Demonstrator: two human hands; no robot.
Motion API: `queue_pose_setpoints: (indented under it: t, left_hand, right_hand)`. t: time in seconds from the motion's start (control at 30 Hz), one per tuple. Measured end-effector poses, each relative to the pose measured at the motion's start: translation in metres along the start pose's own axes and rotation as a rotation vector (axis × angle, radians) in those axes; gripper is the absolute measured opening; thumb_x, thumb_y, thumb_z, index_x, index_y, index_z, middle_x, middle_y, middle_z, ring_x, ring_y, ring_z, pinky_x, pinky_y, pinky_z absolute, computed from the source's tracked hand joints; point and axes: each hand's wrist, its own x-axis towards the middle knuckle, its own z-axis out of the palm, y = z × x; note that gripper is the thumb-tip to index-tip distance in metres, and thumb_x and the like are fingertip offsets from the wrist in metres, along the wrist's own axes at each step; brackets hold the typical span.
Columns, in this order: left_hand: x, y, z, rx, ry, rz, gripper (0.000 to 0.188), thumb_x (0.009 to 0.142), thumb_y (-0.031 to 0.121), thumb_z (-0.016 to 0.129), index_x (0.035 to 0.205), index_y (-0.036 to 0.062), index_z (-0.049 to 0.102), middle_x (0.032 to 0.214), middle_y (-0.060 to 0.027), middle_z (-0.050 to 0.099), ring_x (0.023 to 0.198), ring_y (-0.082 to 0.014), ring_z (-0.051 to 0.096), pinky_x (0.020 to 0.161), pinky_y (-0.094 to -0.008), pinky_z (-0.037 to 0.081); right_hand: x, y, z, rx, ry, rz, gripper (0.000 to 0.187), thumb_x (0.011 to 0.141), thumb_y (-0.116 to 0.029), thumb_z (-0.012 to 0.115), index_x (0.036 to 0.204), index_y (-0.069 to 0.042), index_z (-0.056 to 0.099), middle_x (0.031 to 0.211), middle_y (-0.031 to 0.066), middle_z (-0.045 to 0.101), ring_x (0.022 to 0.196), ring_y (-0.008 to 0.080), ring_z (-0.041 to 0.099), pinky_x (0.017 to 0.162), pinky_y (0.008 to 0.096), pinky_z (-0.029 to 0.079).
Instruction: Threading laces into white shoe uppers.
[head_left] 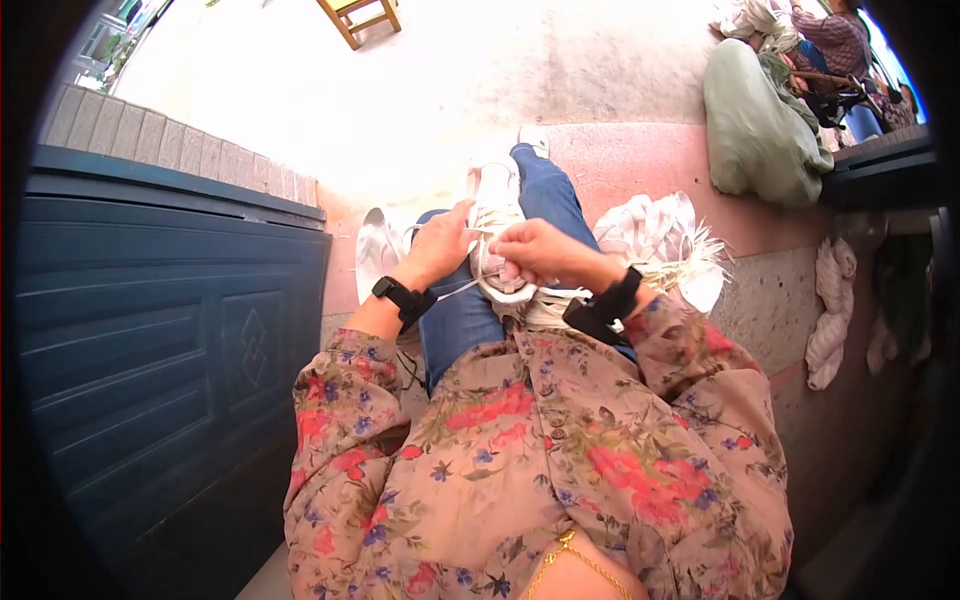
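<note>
Head view: wide fisheye camera, left one of a side-by-side pair on the person's head, facing steeply down and forward; picture upright. Shirt [640, 470] closest, filling lower middle. Left hand [443, 246] and right hand [547, 252] slightly farther out, near mid-frame. Green sack [752, 130] farther off, upper right; blue door [130, 330] along left side.

2 hands at work in front of the lap, close together but apart. Left hand [440, 243]: back upward, fingers bent, reaching forward and inward. Right hand [545, 252]: turned leftward, fingers curled in a pinch. Both elbows bent, spread outward; forearms angled inward.
</note>
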Motion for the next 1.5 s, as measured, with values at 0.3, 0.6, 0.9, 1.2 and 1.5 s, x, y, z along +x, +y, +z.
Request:
queue_pose_setpoints:
  t: [0.3, 0.6, 0.9, 1.2, 1.5]
  left_hand:
    - [-0.026, -0.006, 0.013, 0.204, 0.034, -0.085, 0.018, 0.081, 0.017, 0.05, 0.076, 0.0021, 0.059, 0.075, -0.02, 0.06, 0.074, -0.0359, 0.059, 0.067, -0.0443, 0.047]
    - [-0.025, -0.003, 0.034, 0.159, 0.237, -0.087, 0.02, 0.082, 0.018, 0.049, 0.075, 0.0023, 0.058, 0.071, -0.0216, 0.06, 0.067, -0.0377, 0.06, 0.061, -0.0448, 0.049]
    - [-0.036, 0.0, 0.014, 0.297, 0.368, 0.022, 0.009, 0.081, 0.006, 0.045, 0.088, 0.0016, 0.049, 0.067, -0.018, 0.06, 0.063, -0.0363, 0.06, 0.054, -0.0443, 0.048]
    - [-0.008, -0.008, 0.023, -0.056, 0.188, -0.149, 0.017, 0.077, 0.01, 0.051, 0.089, -0.0019, 0.055, 0.073, -0.0199, 0.06, 0.065, -0.0322, 0.06, 0.059, -0.0397, 0.049]
    - [0.008, 0.011, -0.021, -0.33, 0.024, -0.127, 0.028, 0.074, 0.022, 0.062, 0.095, 0.0027, 0.063, 0.073, -0.0125, 0.062, 0.07, -0.0197, 0.059, 0.067, -0.0294, 0.046]
  right_hand:
    - [0.036, 0.037, 0.043, -0.048, 0.362, -0.127, 0.027, 0.088, -0.009, 0.036, 0.099, 0.0, 0.059, 0.059, 0.0064, 0.055, 0.043, 0.0135, 0.052, 0.038, 0.0271, 0.04]
    - [0.064, 0.055, 0.031, -0.571, 0.342, -0.266, 0.017, 0.085, -0.01, 0.041, 0.078, -0.001, 0.053, 0.068, 0.0121, 0.058, 0.057, 0.0211, 0.058, 0.046, 0.0311, 0.043]
    - [0.001, 0.013, -0.002, -0.353, -0.195, -0.001, 0.025, 0.089, -0.025, 0.049, 0.077, -0.004, 0.053, 0.056, 0.0015, 0.048, 0.042, 0.0089, 0.047, 0.037, 0.0229, 0.038]
    - [-0.143, -0.117, -0.016, 0.611, -0.241, -0.448, 0.013, 0.093, -0.017, 0.042, 0.093, -0.005, 0.048, 0.059, -0.0068, 0.039, 0.041, 0.0028, 0.03, 0.037, 0.0168, 0.022]
    - [-0.139, -0.127, 0.007, 0.4, -0.013, -0.893, 0.017, 0.094, -0.018, 0.041, 0.097, -0.002, 0.047, 0.059, -0.0026, 0.038, 0.047, 0.0048, 0.034, 0.043, 0.0173, 0.029]
